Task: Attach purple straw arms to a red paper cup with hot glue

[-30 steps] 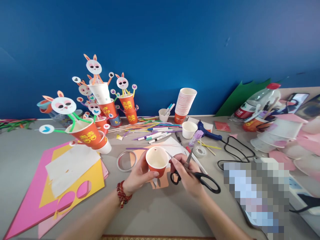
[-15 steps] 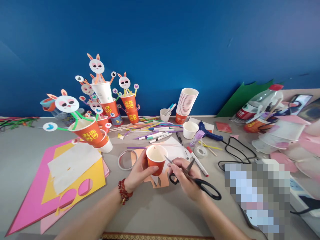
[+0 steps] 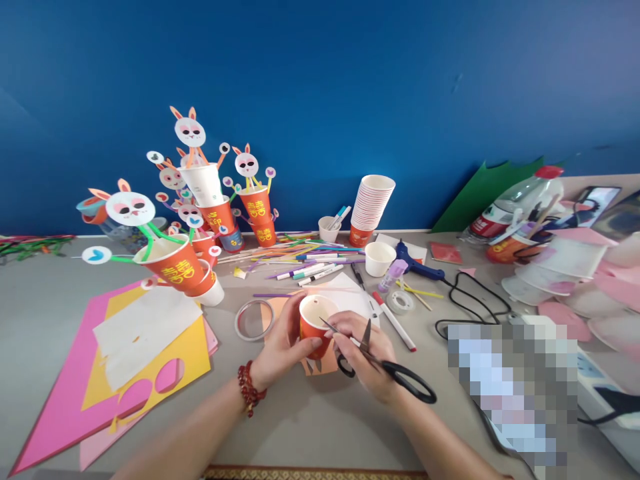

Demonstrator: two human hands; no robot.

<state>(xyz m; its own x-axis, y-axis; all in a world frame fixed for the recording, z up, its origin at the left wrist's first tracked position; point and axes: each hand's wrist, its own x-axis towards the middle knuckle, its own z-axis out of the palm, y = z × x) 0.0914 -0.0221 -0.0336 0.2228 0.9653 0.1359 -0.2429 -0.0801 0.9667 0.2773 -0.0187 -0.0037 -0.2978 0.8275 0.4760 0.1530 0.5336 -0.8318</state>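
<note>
My left hand point(image 3: 286, 339) is wrapped round a red paper cup point(image 3: 310, 325), its mouth tipped a little toward me. A small dark hole shows inside the cup near the far rim. My right hand point(image 3: 369, 353) grips a pair of black-handled scissors point(image 3: 403, 380) with the blades spread. One blade tip lies over the cup's right rim, and my right fingertips are close against the cup's side; whether they press on it I cannot tell. Below the cup lies a peach paper sheet point(image 3: 327, 363) with cut-outs. A roll of tape point(image 3: 255, 319) rests left of the cup.
Rabbit-faced cup figures point(image 3: 170, 260) stand at the left behind coloured paper sheets point(image 3: 65, 393). Markers point(image 3: 317, 272), a white cup point(image 3: 380, 259), a cup stack point(image 3: 373, 203) and a blue glue gun point(image 3: 417, 263) with a trailing cord lie farther back. A power strip point(image 3: 595, 380) is at right.
The cup has moved slightly right and down in my left hand. My right hand and the scissors have come closer to it, with the fingertips now at the cup's side.
</note>
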